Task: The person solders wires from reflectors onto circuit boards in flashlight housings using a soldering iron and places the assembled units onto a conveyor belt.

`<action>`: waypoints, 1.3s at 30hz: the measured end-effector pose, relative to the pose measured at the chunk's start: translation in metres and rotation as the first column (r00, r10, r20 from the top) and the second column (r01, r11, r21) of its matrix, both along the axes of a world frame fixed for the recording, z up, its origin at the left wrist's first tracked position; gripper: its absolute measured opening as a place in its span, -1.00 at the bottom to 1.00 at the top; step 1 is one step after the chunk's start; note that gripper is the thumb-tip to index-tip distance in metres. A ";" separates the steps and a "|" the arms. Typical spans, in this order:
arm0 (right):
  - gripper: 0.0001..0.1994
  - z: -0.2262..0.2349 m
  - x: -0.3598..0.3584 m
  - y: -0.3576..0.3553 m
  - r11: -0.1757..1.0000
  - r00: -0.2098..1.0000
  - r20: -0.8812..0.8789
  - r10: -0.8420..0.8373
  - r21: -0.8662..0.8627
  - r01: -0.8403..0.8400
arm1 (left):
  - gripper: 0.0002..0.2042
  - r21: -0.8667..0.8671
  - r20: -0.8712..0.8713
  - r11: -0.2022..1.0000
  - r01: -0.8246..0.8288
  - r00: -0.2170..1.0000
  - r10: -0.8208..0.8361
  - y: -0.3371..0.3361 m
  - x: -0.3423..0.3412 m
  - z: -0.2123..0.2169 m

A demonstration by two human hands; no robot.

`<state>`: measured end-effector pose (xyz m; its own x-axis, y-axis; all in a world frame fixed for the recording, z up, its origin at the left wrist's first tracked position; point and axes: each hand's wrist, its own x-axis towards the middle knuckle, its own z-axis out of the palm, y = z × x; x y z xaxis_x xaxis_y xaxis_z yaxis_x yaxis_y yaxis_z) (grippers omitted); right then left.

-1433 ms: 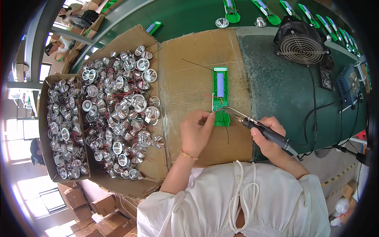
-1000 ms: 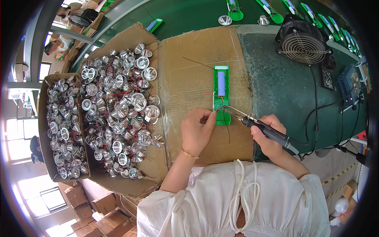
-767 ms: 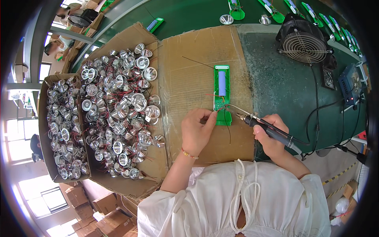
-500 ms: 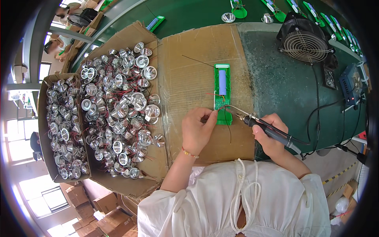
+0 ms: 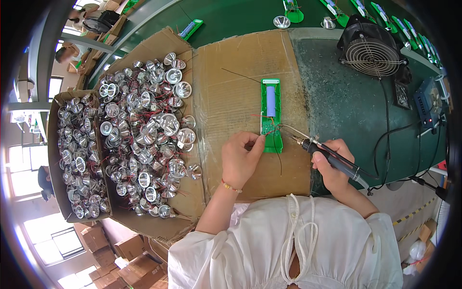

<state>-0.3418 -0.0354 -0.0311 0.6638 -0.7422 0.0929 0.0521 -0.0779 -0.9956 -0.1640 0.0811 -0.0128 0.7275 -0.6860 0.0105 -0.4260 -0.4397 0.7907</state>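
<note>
A green plastic housing (image 5: 274, 144) lies lengthwise on the cardboard in front of me, with a purple cylindrical battery (image 5: 271, 102) and a small circuit board (image 5: 267, 126) in it. Thin red and black wires come out of it. My left hand (image 5: 243, 153) is closed at the housing's left edge, thumb and forefinger pinching a thin red wire (image 5: 271, 131) by the board. My right hand (image 5: 333, 164) grips a soldering iron (image 5: 332, 161) with a thin curved metal tube fixed along it. The tube's end is over the board; the iron's tip is near the housing's right edge.
Cardboard boxes (image 5: 103, 159) full of silvery reflector cups (image 5: 169, 124) with red wires stand at the left. A black fan (image 5: 373, 57) and a blue soldering station (image 5: 426, 106) with cables sit at the right. Several more green housings (image 5: 339, 18) line the far side.
My right hand has shifted slightly to the right with the soldering iron, and the curved tube's end has moved right over the board. My left hand stays in place.
</note>
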 end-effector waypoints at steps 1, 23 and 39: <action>-0.84 -0.001 -0.001 -0.001 1.000 1.000 -0.018 0.003 -0.006 -0.003 | -0.84 0.010 -0.013 1.000 -0.005 1.000 0.005 0.000 0.000 0.001; -0.86 -0.008 0.010 0.005 0.993 0.999 0.008 -0.053 0.111 0.051 | -0.81 0.036 -0.022 0.999 0.033 0.999 -0.032 -0.005 0.005 -0.002; -0.88 -0.006 0.013 0.006 0.986 0.999 0.031 0.024 0.163 -0.029 | -0.79 0.067 -0.066 0.998 0.001 0.998 0.004 -0.009 0.008 -0.005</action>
